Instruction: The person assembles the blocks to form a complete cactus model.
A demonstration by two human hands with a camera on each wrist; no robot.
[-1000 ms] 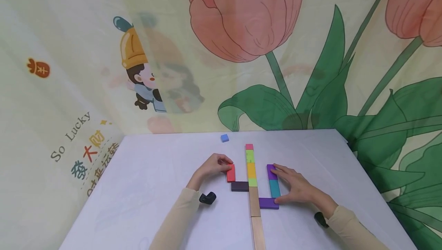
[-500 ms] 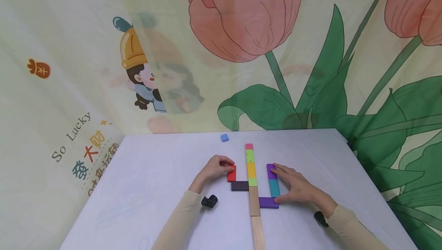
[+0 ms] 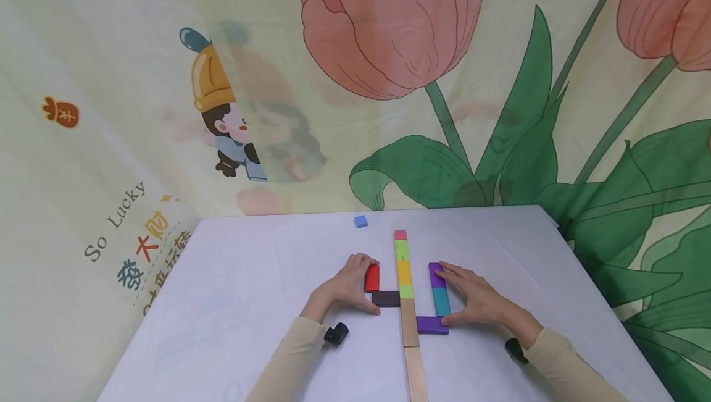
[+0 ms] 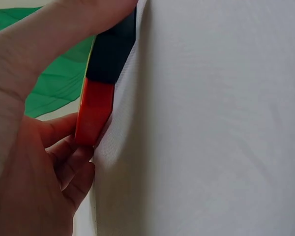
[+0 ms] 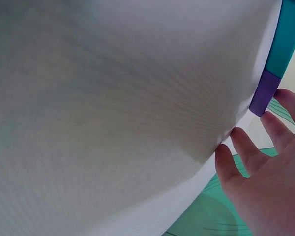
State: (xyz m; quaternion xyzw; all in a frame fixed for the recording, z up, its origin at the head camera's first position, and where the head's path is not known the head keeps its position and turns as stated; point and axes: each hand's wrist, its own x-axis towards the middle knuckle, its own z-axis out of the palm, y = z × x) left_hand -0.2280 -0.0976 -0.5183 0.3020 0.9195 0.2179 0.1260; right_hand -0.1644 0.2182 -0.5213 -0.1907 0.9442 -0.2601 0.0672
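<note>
My left hand (image 3: pixel 340 286) spans a red block (image 3: pixel 372 279) and a black block (image 3: pixel 386 299) lying end to side on the table. Its fingertips touch the red block's far end, while the thumb lies along the black block's near side. On the other side, my right hand (image 3: pixel 479 298) rests with spread fingers beside an upper purple block (image 3: pixel 437 275) and a teal block (image 3: pixel 441 302). Its thumb touches a lower purple block (image 3: pixel 431 325). In the right wrist view, fingertips (image 5: pixel 281 93) meet the end of the purple block (image 5: pixel 264 93).
A central row runs away from me: wooden blocks (image 3: pixel 409 323), a yellow block (image 3: pixel 404 273), green blocks (image 3: pixel 402 251) and a pink block (image 3: pixel 400 235). A blue cube (image 3: pixel 361 221) lies near the back edge of the white table (image 3: pixel 250 278). Behind hangs a printed curtain (image 3: pixel 400 161).
My left hand has let go its pinch on the red block and spread, its thumb coming down to the black block. The red block sits slightly further right. My right hand has not moved.
</note>
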